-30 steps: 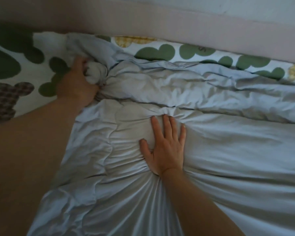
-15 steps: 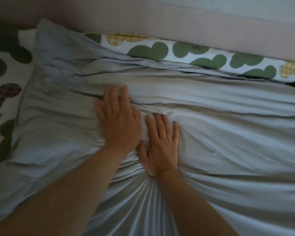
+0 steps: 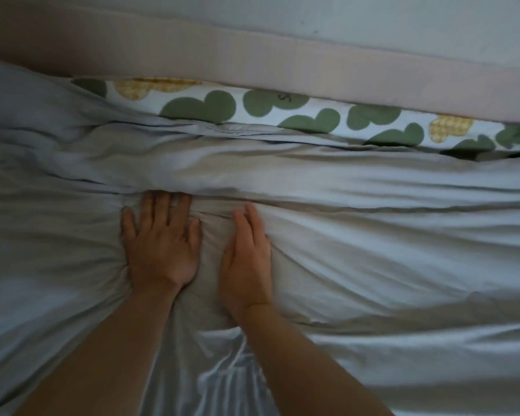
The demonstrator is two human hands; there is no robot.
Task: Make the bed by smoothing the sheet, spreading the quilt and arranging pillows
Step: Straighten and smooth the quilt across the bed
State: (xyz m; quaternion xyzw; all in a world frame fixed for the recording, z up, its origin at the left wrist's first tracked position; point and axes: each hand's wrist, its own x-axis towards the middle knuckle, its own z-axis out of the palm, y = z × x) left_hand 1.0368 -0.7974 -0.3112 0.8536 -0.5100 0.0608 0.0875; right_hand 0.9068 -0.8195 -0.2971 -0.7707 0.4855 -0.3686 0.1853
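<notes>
Your two hands have drawn apart since half a second ago: then they lay touching side by side, and now a strip of cloth shows between them. The patterned patch that showed out past your left forearm back then is no longer in view; grey cloth fills that side.

Your left hand (image 3: 162, 250) lies palm down on the quilt (image 3: 373, 235), fingers straight and spread, gripping nothing, just pressing flat. Its fingertips reach the foot of a long raised fold (image 3: 252, 172) that runs crosswise just beyond both hands. Creases fan out from under its palm and wrist.

Your right hand (image 3: 246, 262) sits just beside the left, apart from it, also palm down on the quilt with the fingers straight and held together. It is slightly blurred, but nothing is held in it. Its fingertips stop a little short of the fold.

The grey-blue quilt lies under both hands and spreads out to either side of them and back under your forearms, wrinkled throughout. Beyond your fingertips, past the fold, a band of the white sheet (image 3: 252, 108) with green and yellow shapes shows between the quilt's far edge and the pale bed rail (image 3: 282, 64). Past the rail is the wall (image 3: 342, 19).
</notes>
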